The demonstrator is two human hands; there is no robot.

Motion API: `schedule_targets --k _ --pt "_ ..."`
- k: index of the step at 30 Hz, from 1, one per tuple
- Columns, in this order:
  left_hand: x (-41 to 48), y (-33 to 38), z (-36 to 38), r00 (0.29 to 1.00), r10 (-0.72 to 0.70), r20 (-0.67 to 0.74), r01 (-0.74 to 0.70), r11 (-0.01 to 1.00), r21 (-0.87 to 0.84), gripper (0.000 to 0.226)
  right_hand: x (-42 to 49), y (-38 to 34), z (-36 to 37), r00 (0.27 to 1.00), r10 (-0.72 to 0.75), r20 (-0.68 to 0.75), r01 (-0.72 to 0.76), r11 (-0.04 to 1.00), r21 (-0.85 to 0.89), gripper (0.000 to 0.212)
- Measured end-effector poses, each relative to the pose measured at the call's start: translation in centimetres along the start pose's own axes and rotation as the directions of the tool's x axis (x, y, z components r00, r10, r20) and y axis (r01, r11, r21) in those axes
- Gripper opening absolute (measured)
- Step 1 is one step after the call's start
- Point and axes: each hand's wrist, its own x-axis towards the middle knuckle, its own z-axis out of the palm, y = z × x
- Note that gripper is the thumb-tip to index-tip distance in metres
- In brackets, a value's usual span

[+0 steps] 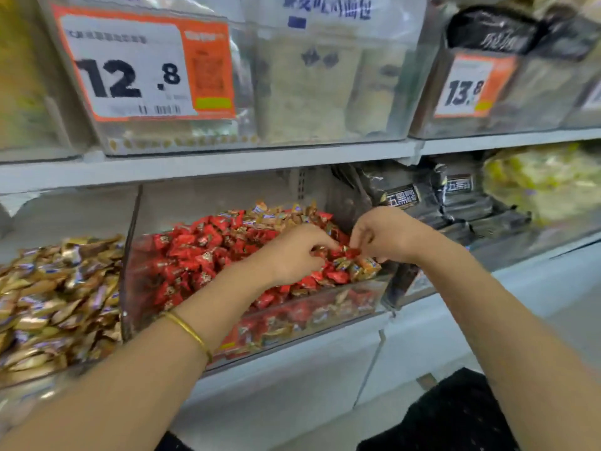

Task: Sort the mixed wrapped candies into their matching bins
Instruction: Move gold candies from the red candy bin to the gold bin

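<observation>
A clear plastic bin on the lower shelf holds a heap of red wrapped candies with gold-brown wrapped candies mixed in along the back and right. My left hand reaches into the heap, its fingers curled round candies. My right hand is just to the right of it, pinching a red candy over the bin's right side. The two hands nearly touch at the fingertips. The bin to the left is filled with gold-brown wrapped candies.
To the right, a bin of black packets and yellow packets beyond. The upper shelf carries clear bins with orange price tags reading 12.8 and 13.8. A grey shelf edge runs above the hands.
</observation>
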Motion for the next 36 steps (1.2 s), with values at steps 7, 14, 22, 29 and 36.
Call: schedule_targets --k 7,14,22,29,36 --pt "2.0 -2.6 1.8 0.993 0.003 0.119 -0.024 0.983 0.183 0.019 2.7 -0.8 2.4 0.954 0.019 0.3 0.137 0.861 -0.489 0.04" --pt "0.8 -4.2 -1.0 0.967 -0.139 0.211 0.074 0.954 0.29 0.012 4.7 0.3 4.4 0.971 -0.039 0.234 0.03 0.999 0.044 0.069" --pt "0.2 -4.7 -4.2 0.958 -0.264 0.108 0.256 0.963 0.085 0.006 5.2 -1.2 3.9 0.99 -0.114 0.078 0.025 0.707 0.706 0.05" --pt "0.9 -5.0 -2.7 0.976 -0.208 0.068 0.209 0.978 -0.011 0.051 5.0 0.4 3.8 0.99 -0.013 0.139 -0.077 0.781 0.619 0.046" --pt "1.8 -5.7 -0.8 0.961 -0.229 0.153 0.21 0.969 0.129 0.054 5.6 -0.6 5.3 0.996 -0.063 0.07 0.015 0.842 0.539 0.052"
